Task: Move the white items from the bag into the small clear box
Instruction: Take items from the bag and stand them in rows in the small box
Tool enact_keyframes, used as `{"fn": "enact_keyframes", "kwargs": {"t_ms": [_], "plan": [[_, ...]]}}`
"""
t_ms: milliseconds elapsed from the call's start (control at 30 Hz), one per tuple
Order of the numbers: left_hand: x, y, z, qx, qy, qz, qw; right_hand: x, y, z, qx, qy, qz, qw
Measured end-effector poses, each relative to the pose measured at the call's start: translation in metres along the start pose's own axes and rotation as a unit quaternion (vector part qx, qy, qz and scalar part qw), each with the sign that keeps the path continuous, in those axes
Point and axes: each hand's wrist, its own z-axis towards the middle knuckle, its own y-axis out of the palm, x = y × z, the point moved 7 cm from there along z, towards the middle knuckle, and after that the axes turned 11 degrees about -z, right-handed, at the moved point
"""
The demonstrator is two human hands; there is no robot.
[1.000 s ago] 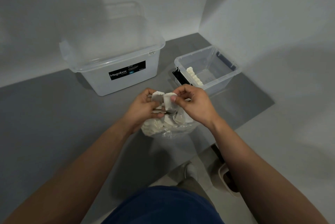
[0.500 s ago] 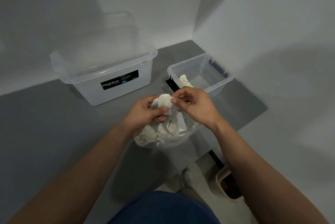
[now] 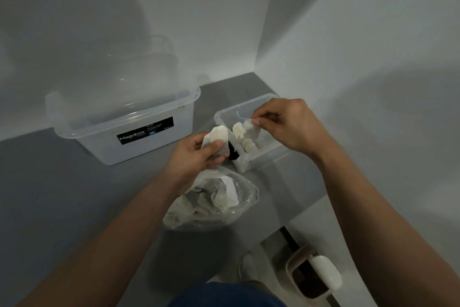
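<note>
A clear plastic bag (image 3: 211, 202) full of white sachets lies on the grey counter in front of me. Behind it stands the small clear box (image 3: 225, 114), with a row of white sachets (image 3: 242, 137) stacked along its left side. My right hand (image 3: 286, 127) is over the box, pinching one white sachet (image 3: 251, 128) by its top edge so that it hangs inside. My left hand (image 3: 196, 155) hovers above the bag, just left of the box, holding a couple of white sachets (image 3: 216, 141).
A large clear Megabox tub (image 3: 129, 122) with a lid stands at the back left against the wall. Walls close in behind and on the right. The counter edge runs below the bag; a beige bin (image 3: 313, 272) stands on the floor at lower right.
My right hand has pulled one sachet away from the left hand's bundle and carried it right and back over the small box. My left hand stayed above the bag.
</note>
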Motion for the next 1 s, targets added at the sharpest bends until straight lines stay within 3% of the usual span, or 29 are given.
{"fn": "enact_keyframes", "kwargs": {"t_ms": [200,467,600,733,1000], "plan": [[-0.001,0.010,0.017,0.038,0.025,0.033,0.998,0.057,-0.002,0.029,0.001,0.010,-0.041,0.999],[0.000,0.016,0.034,0.092,0.062,0.068,0.992,0.115,0.056,0.078,-0.046,-0.008,-0.102,0.994],[-0.003,0.017,0.040,0.110,0.069,0.077,0.989,0.133,0.099,0.099,-0.137,-0.018,-0.125,0.982],[-0.008,0.018,0.045,0.124,0.079,0.092,0.985,0.145,0.138,0.104,-0.269,-0.037,-0.163,0.948],[-0.014,0.020,0.049,0.123,0.081,0.103,0.984,0.154,0.167,0.115,-0.318,-0.031,-0.204,0.925]]}}
